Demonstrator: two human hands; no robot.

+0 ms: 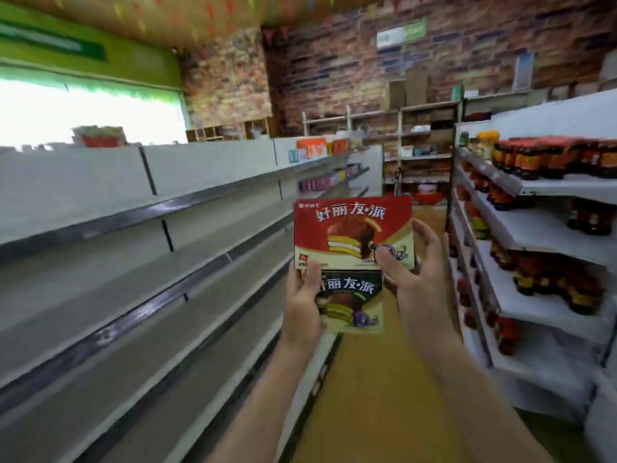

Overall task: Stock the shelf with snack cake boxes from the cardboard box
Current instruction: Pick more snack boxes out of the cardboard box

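I am looking down a shop aisle, holding two snack cake boxes out in front of me. On my left the long shelf (133,269) is standing bare across several tiers, with only a few packets far down at its end. My left hand (302,302) is curling round the left edge of the green box (352,304), thumb across its front. The red box (354,233) is sitting just above it, overlapping the green one's top edge, and my right hand (417,265) is pinching its lower right corner, thumb in front and fingers behind. On my right the other shelf (547,228) is carrying rows of dark bottles (547,158), too many and too blurred for me to count. The cardboard box is not showing in this view.

To do this step well, I judge I should be turning toward the bare shelf, setting one box down upright, front facing the aisle, then butting the second against it.
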